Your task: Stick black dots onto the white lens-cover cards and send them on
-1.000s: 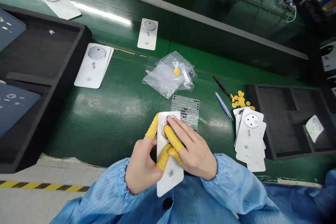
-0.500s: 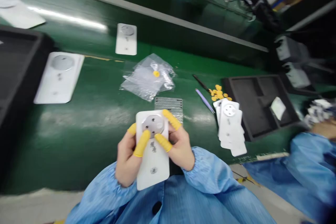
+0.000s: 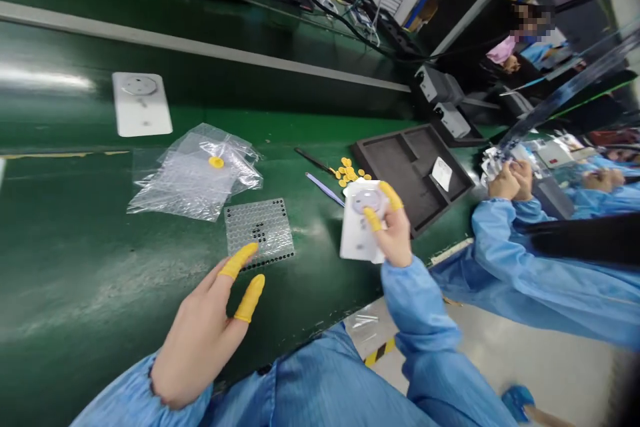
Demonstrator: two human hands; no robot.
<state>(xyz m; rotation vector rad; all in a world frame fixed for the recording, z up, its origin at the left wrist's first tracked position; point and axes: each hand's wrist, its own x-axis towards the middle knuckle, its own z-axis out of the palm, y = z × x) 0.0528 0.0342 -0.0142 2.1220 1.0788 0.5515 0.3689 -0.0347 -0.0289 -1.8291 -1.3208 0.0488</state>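
My right hand [image 3: 393, 230], with yellow finger cots on thumb and index finger, pinches a white rectangular panel [image 3: 355, 233] by its right side. The panel has a round silvery disc near its top and lies over the spot of the other white panels, mostly covering them. Whether it rests on them I cannot tell. My left hand [image 3: 213, 313], also in yellow finger cots, is open and holds nothing. Its index fingertip is at the lower edge of a clear dimpled sheet [image 3: 275, 227] dotted with small black pieces.
Beyond the sheet lie clear plastic bags [image 3: 195, 173] with a yellow finger cot on top. Purple tweezers [image 3: 325, 188], a dark slim tool [image 3: 313, 160] and loose yellow finger cots [image 3: 345, 173] lie by a black divided tray [image 3: 390, 153]. Another white panel [image 3: 143, 107] sits farther back. A co-worker's hands [image 3: 510, 180] are at right.
My right hand has carried the panel rightward to the stack. My left hand has let go of it and opened beside the dotted sheet. The view has swung right.
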